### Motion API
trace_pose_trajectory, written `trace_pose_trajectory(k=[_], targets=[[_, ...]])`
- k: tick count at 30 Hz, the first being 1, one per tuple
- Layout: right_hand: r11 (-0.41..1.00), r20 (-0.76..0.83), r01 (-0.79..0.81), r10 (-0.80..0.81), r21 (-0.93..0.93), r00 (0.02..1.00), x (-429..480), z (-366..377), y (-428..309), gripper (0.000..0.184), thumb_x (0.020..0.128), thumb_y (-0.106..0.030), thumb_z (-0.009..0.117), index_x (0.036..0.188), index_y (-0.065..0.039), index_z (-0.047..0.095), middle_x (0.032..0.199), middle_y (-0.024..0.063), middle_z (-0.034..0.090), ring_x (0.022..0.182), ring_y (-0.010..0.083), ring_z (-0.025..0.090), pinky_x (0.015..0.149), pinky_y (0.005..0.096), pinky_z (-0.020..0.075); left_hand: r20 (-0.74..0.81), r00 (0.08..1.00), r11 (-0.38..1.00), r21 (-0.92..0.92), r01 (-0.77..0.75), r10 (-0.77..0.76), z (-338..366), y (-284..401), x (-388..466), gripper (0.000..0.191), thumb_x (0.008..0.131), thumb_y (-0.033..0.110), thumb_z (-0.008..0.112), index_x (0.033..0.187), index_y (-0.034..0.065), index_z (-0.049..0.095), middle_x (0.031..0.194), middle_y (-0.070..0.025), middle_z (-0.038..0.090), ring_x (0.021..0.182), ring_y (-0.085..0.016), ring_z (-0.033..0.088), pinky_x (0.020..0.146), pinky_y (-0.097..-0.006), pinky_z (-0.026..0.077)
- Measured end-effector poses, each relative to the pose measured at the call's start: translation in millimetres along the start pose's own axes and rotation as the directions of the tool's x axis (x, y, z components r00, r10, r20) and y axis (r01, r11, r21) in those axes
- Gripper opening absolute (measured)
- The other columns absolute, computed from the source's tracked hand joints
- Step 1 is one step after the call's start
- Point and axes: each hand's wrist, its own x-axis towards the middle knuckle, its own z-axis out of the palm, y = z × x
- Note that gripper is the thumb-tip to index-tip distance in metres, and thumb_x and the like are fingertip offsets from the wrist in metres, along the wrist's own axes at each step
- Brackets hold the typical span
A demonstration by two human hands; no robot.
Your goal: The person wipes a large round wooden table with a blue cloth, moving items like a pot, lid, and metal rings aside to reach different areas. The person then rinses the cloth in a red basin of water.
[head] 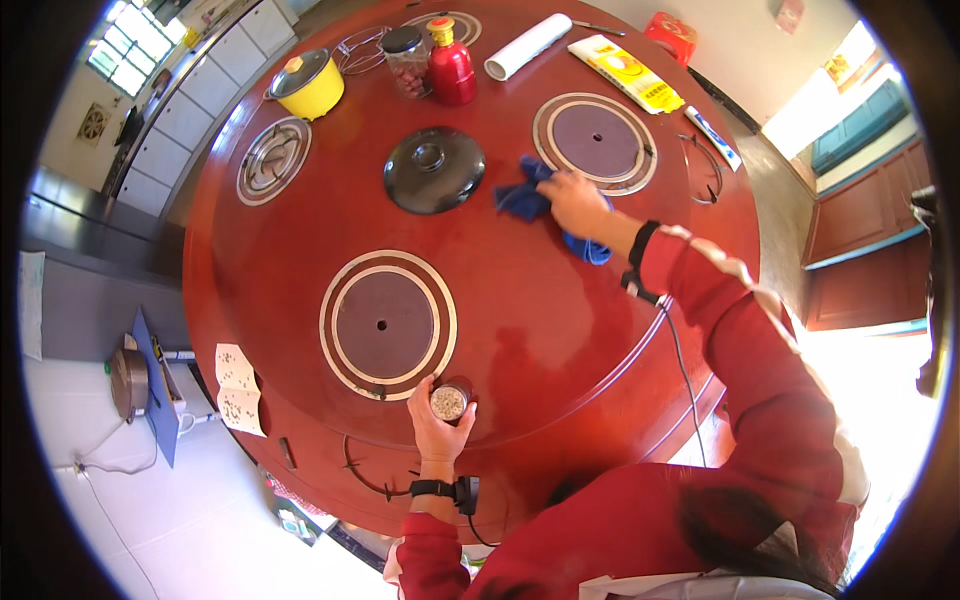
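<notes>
My left hand (439, 435) is closed around a small glass jar (449, 403) near the front of the round red table (495, 292). Pale, grainy contents show through the jar's mouth. Farther out on the right, my right hand (579, 206) grips a dark blue cloth (521, 199), bunched against the tabletop. Part of this cloth trails below the wrist, and my fingers hide its middle. A black pot lid (436, 176) with a round knob lies left of the cloth. Between that lid and the jar is a round burner inset (384, 300) with pale rings.
Along the far side stand a yellow pot (309, 94), a lidded jar (409, 75) and a red bottle (454, 75). A white roll (529, 46), a yellow packet (624, 73) and a tube (712, 137) lie right. A speckled sheet (238, 390) rests left; cables hang from both wrists.
</notes>
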Motion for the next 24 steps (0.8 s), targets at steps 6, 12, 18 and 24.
trace_pose_trajectory(k=[6,12,18,24], targets=[[0.939,-0.520,0.331,-0.237,0.094,0.820,122.0,-40.6,50.7,0.044,0.089,-0.007,0.055,0.133,-0.010,0.058,0.124,0.0237,0.058,0.112,0.0474,0.054,0.099,0.0515,0.0456,0.001,0.998,0.997,0.031,0.068,-0.068,3.4,-1.3,-1.0,0.090,0.068,0.018,0.087,0.143,0.0011,0.040,0.135,-0.0173,0.053,0.118,-0.037,0.052,0.099,-0.0452,0.049],[0.993,-0.055,0.038,-0.044,-0.108,0.997,171.3,14.4,13.9,0.054,0.100,-0.034,0.048,0.153,-0.026,0.040,0.153,0.0114,0.042,0.133,0.0419,0.044,0.108,0.0569,0.0373,-0.010,0.999,0.998,0.049,0.035,-0.035,5.3,-4.0,2.3,0.093,0.068,0.022,0.088,0.144,0.0021,0.039,0.136,-0.0178,0.053,0.117,-0.036,0.053,0.097,-0.0437,0.049],[0.990,-0.157,0.077,-0.095,-0.116,0.983,141.8,20.8,-1.4,0.053,0.095,-0.025,0.055,0.147,-0.021,0.047,0.144,0.0074,0.050,0.131,0.0321,0.046,0.102,0.0513,0.0401,-0.021,0.999,0.999,0.023,0.043,-0.043,8.5,-3.5,0.3,0.092,0.066,0.019,0.087,0.143,0.0011,0.040,0.134,-0.0190,0.053,0.115,-0.037,0.053,0.097,-0.0461,0.048],[0.989,-0.226,0.140,-0.145,-0.038,0.963,28.0,22.5,-21.9,0.054,0.087,-0.021,0.060,0.140,-0.017,0.054,0.137,0.0086,0.054,0.126,0.0319,0.049,0.097,0.0496,0.0417,-0.013,0.999,0.999,0.009,0.053,-0.053,9.7,-2.9,-3.5,0.088,0.069,0.016,0.085,0.143,0.0002,0.040,0.136,-0.0195,0.049,0.118,-0.037,0.052,0.102,-0.0462,0.045]])
